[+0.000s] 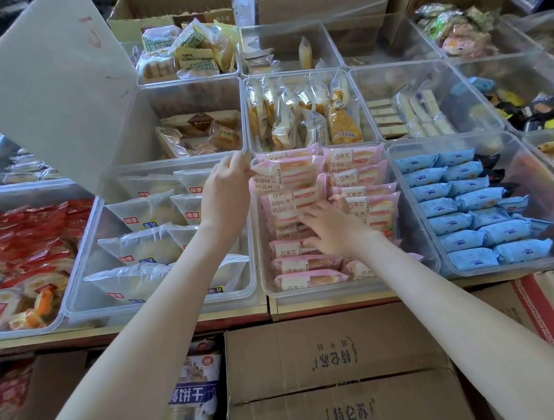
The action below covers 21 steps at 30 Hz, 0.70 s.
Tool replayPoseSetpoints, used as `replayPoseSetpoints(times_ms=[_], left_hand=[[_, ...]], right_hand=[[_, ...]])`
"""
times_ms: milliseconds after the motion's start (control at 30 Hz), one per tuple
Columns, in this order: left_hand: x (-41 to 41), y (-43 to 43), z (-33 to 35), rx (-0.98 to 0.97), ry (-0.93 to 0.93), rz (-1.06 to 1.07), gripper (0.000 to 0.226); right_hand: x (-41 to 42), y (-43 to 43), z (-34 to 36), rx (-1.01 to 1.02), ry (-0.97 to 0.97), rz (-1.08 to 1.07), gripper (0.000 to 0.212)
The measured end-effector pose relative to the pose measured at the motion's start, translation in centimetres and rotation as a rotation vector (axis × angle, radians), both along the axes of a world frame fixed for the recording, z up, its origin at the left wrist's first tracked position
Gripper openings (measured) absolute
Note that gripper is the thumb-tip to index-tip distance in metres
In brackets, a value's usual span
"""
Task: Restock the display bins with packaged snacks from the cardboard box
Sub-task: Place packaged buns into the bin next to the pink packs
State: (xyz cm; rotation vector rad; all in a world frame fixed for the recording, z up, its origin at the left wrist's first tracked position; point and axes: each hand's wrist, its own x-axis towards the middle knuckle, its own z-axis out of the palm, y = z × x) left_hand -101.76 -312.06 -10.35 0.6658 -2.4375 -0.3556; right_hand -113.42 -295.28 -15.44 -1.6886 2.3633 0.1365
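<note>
While the cardboard box point(337, 358) sits shut below the worktop point(179, 320), contents hidden, my right hand point(329, 223) lies with fingers spread flat on pink packets point(305, 262) in the clear bin point(303, 292), covering some labels; farther on, my left hand point(227, 186) pinches the raised packet point(287, 173) by its end.

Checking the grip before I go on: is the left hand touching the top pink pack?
Touching. The head view shows the left hand pinching the left edge of the top pink pack, with no gap between them.
</note>
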Motion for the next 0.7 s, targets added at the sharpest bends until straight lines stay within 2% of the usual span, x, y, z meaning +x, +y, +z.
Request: replayPoseSetpoints(times_ms=[100, 167, 267, 367, 467, 600, 700], left_hand=[[0.2, 0.2, 0.0, 0.039, 0.04, -0.011, 0.012], [0.2, 0.2, -0.1, 0.074, 0.057, -0.005, 0.011], [-0.2, 0.3, 0.0, 0.139, 0.066, 0.02, 0.009], [-0.5, 0.3, -0.1, 0.157, 0.05, 0.031, 0.009], [-0.4, 0.0, -0.7, 0.184, 0.062, 0.02, 0.011], [-0.4, -0.4, -1.1, 0.218, 0.066, -0.008, 0.01], [-1.1, -0.4, -1.0, 0.333, 0.067, -0.017, 0.01]], right_hand=[[-0.4, -0.6, 0.2, -0.231, -0.054, -0.133, 0.032], [-0.6, -0.6, 0.1, -0.138, -0.152, -0.086, 0.02], [0.3, -1.2, -0.9, 0.12, -0.18, 0.017, 0.034], [0.9, -1.9, -1.7, 0.225, -0.228, -0.033, 0.047], [1.2, -1.6, -2.2, 0.158, -0.246, -0.064, 0.047], [1.2, 0.0, -1.3, 0.076, -0.135, -0.083, 0.05], [0.6, 0.8, -0.6, 0.058, -0.052, -0.117, 0.046]])
